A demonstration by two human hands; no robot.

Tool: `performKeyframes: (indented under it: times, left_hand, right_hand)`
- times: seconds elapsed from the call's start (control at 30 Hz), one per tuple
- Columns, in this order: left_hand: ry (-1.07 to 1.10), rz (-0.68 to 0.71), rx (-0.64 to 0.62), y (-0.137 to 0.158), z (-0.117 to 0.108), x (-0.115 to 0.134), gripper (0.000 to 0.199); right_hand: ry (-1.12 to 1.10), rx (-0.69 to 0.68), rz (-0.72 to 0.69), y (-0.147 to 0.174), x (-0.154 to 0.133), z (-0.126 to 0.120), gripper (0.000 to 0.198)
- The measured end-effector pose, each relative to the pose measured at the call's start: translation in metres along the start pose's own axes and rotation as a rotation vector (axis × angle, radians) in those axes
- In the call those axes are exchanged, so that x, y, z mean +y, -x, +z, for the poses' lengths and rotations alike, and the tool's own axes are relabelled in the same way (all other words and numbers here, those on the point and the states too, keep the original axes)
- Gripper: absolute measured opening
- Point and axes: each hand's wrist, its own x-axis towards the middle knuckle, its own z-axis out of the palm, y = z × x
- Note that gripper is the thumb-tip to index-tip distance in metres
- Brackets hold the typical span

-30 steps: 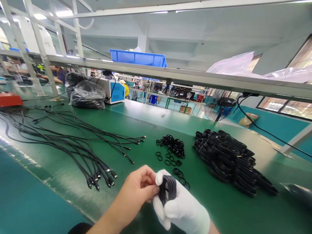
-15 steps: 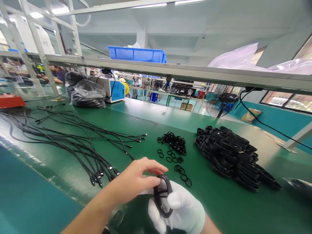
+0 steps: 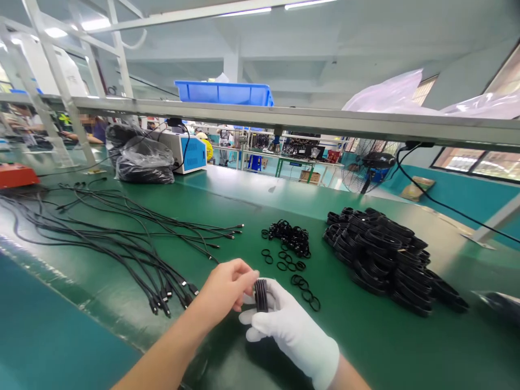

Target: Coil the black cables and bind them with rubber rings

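A black cable wound into a small coil (image 3: 261, 296) is held over the near part of the bench, its wraps now seen edge-on. My right hand (image 3: 290, 325), in a white glove, grips the coil between thumb and fingers. Bare, my left hand (image 3: 229, 287) pinches at the coil's left upper edge with thumb and fingers together; what exactly lies under the fingertips is hidden. Just beyond the hands lie loose black rings (image 3: 299, 281), and behind them a heap of more black rings (image 3: 289, 237).
Several loose black cables (image 3: 134, 238) spread over the left of the green bench (image 3: 239, 200). At right rises a pile of coiled cables (image 3: 382, 260). A blue-and-white machine (image 3: 190, 153) and bagged items (image 3: 142, 160) stand behind. Overhead, a shelf carries a blue bin (image 3: 223, 93).
The coil has turned from showing its open loop to showing its edge, and has risen slightly. My left hand has shifted left and closed its fingers at the coil's edge.
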Motion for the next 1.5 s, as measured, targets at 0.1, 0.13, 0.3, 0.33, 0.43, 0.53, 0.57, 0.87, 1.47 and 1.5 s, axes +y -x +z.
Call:
performKeyframes:
  times: [0.1,0.13,0.3,0.33,0.43,0.53,0.57,0.87,1.47,1.5]
  left_hand:
    - [0.046,-0.009,-0.020,0.009,0.000,-0.001,0.024]
    - [0.060,-0.021,-0.059,0.012,0.001,-0.003,0.021]
    - [0.172,-0.038,-0.126,0.018,0.010,-0.012,0.019]
    - [0.190,-0.039,-0.131,0.018,0.010,-0.012,0.019]
    - [0.161,-0.045,-0.149,0.018,0.010,-0.010,0.018]
    - [-0.102,0.068,0.063,0.021,0.008,-0.010,0.016]
    - [-0.208,0.160,0.160,0.023,0.008,-0.012,0.013]
    - [-0.577,0.631,0.390,0.024,0.020,-0.040,0.030]
    - [-0.542,0.380,0.323,0.009,0.012,-0.018,0.024]
    - [-0.569,0.361,0.314,0.010,0.011,-0.015,0.024]
  right_hand:
    - [-0.097,-0.054,0.009,0.001,-0.003,-0.001,0.052]
    - [-0.115,-0.074,0.008,0.001,-0.003,-0.001,0.053]
    - [-0.123,-0.114,0.014,-0.001,0.001,0.000,0.050]
    - [-0.126,-0.117,0.020,-0.001,0.002,-0.001,0.051]
    - [-0.166,-0.141,0.056,0.000,0.006,-0.006,0.052]
    - [-0.218,-0.150,0.106,0.001,0.007,-0.008,0.049]
    - [-0.222,-0.153,0.115,0.001,0.007,-0.008,0.049]
    - [-0.112,-0.117,0.063,-0.003,0.010,0.000,0.051]
    - [-0.377,-0.271,0.151,-0.002,0.011,-0.012,0.052]
    - [-0.394,-0.288,0.148,-0.003,0.013,-0.014,0.052]
